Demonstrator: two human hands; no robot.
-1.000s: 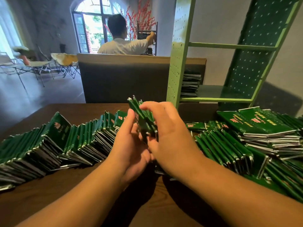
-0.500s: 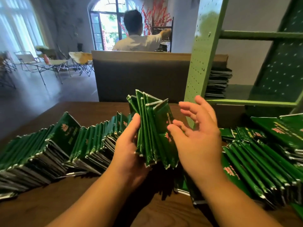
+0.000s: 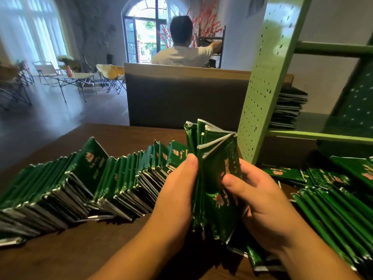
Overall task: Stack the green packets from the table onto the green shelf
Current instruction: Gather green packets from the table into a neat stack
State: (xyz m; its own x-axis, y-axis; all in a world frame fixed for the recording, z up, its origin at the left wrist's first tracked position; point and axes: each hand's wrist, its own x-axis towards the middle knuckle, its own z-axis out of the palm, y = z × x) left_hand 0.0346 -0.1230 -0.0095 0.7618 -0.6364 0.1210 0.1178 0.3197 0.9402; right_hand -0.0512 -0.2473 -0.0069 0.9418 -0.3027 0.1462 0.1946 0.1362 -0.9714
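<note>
Big airy room with arched windows is filling the upper left of the frame, and a dark wooden table (image 3: 60, 257) is taking up the whole bottom half. Someone in a white shirt (image 3: 181, 55) is working at another rack, top centre, back to us.

Centre of the frame: the person is holding a bundle of green packets (image 3: 216, 178) upright above the table. The left hand (image 3: 177, 199) is gripping it from the left with the thumb pressed on the near face, and the right hand (image 3: 260, 205) is curling round the right edge, thumb pinching the front packet. So both hands are squeezing the bundle between them.

Those packets are looking thin, foil-ish and light, and honestly pretty slippery. The top edges are already fanning apart, so I'd guess a loose hold is going to let them slide out. Best bet is probably clamping the flat faces low down, like now, and squaring them up before lifting.

More packets are lying in a long leaning row (image 3: 80, 188) across the left and in piles (image 3: 333, 209) at lower right. The green shelf (image 3: 266, 87) is standing upper right, with a stack (image 3: 288, 108) already sitting on its board.
</note>
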